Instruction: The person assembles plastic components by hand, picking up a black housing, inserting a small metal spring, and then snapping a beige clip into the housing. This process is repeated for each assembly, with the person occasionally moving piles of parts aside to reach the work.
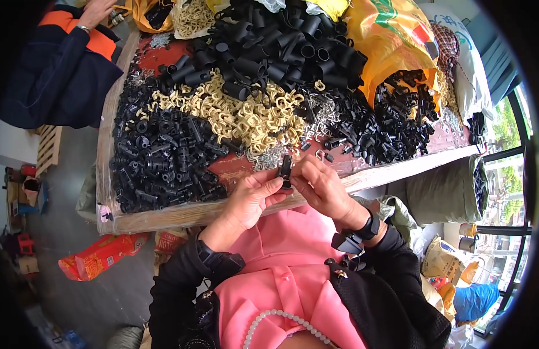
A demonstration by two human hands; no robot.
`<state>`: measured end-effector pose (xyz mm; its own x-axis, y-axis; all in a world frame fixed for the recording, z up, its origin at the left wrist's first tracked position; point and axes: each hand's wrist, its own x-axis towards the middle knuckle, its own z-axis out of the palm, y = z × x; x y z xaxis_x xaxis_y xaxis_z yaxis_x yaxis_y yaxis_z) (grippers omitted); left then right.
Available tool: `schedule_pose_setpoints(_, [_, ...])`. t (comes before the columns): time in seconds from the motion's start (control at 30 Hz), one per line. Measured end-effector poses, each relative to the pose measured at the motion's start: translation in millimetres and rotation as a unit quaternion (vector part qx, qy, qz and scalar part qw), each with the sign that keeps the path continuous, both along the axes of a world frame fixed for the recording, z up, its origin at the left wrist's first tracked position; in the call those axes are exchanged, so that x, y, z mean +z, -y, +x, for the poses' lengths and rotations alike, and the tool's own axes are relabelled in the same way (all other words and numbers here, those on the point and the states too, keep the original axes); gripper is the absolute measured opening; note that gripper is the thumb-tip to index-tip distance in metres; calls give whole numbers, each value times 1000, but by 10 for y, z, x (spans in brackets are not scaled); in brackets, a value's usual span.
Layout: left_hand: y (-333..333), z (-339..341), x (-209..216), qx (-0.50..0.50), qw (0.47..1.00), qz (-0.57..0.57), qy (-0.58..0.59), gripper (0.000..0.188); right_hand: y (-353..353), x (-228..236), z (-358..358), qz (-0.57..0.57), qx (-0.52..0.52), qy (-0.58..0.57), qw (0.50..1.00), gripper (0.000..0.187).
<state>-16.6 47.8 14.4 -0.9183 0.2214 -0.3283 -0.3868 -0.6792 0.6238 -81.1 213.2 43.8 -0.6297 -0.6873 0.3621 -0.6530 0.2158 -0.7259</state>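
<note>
I see both hands meet over the near edge of the table [164, 218]. My left hand [252, 198] and right hand [322, 186] pinch one small black plastic piece [285, 168] between their fingertips. Just past the grip lie little metal clips [269, 158] and cream plastic pieces [240, 113]. Left of the grip sits a heap of black parts [164, 160].

small black part [285, 170] half hidden between the hands' fingers [263, 189], its shape too small to tell
</note>
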Motion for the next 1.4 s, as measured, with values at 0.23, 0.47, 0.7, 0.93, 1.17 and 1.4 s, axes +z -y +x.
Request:
schedule_pose_setpoints(0.23, [-86,139,131,-13,1000,1,-23,24,-77,128,176,54,1,-161,985,11])
schedule_pose_setpoints(0.47, [-138,174,106,-14,999,12,-36,27,-103,120,272,93,-34,-221,970,14])
schedule_pose_setpoints(0.7, [-107,101,41,-19,1000,-1,-8,26,-78,36,195,92,-20,-108,990,12])
schedule_pose_setpoints(0.93, [39,22,-90,-28,999,-27,7,24,31,-330,-103,-159,45,468,868,20])
schedule_pose_setpoints(1.17, [121,-24,-147,37,998,-3,54,17,14,-423,-586,287,-125,-208,926,19])
schedule_pose_setpoints(1.4, [126,14,-175,65,997,5,49,13,-121,-525,-617,151,-89,-13,984,14])
